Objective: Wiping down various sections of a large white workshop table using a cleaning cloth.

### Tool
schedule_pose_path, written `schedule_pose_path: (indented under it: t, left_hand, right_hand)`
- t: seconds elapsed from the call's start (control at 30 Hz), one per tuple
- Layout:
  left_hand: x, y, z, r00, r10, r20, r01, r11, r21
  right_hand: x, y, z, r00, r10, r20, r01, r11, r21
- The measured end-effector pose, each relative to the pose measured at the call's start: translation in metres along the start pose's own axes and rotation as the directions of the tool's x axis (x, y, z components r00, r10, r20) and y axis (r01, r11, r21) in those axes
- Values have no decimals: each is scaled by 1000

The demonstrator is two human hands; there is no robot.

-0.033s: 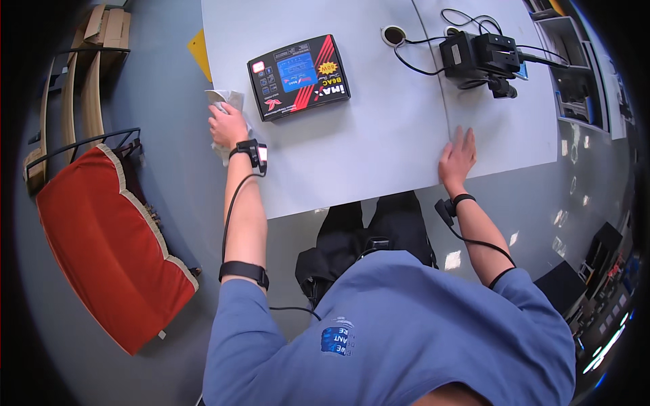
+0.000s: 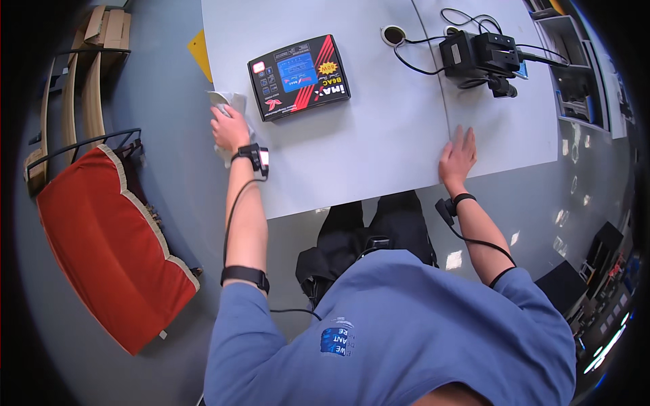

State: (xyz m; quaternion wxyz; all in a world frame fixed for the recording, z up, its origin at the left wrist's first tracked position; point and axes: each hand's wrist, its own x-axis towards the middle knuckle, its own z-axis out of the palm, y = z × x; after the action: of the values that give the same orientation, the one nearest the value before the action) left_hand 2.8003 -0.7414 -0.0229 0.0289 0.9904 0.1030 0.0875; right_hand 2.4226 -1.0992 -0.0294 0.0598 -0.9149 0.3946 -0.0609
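At the left edge of the white table [image 2: 376, 152], my left hand [image 2: 230, 128] is closed on a crumpled pale grey cloth [image 2: 237, 101], pressed against the tabletop. Part of the cloth sticks out past the fingertips and seems to lap over the edge; the palm hides the rest. Just right of it lies a black box [image 2: 271, 103] with red stripes and a blue panel, apart from the hand. My right hand [image 2: 458, 159] rests on the table near its front edge, fingers stretched out, holding nothing.
A black camera-like device [image 2: 477, 57] with cables stands at the back right, near a round cable hole [image 2: 393, 35] and a table seam. Left of the table are a red cloth-covered piece [image 2: 115, 250], wooden boards [image 2: 93, 95] and a yellow corner piece [image 2: 199, 55].
My left hand has shifted very slightly to the right with the cloth. My right hand and the box stay where they were.
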Motion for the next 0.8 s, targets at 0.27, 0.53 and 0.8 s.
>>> schedule_pose_path:
  t: [0.27, 0.53, 0.8]
  left_hand:
    - [-63, -55, -22, 865, -430, 258, 388, 249, -888]
    - [-73, -18, -119, 780, 3, 626, 469, -664, -582]
    - [-58, 22, -157, 879, 30, 477, 356, -705, -613]
  right_hand:
    - [4, -12, -2, 997, -55, -48, 55, 998, 2]
    - [13, -73, -22, 900, 152, 408, -35, 959, -280]
    - [-17, -294, -183, 349, -622, 701, -233, 667, 708]
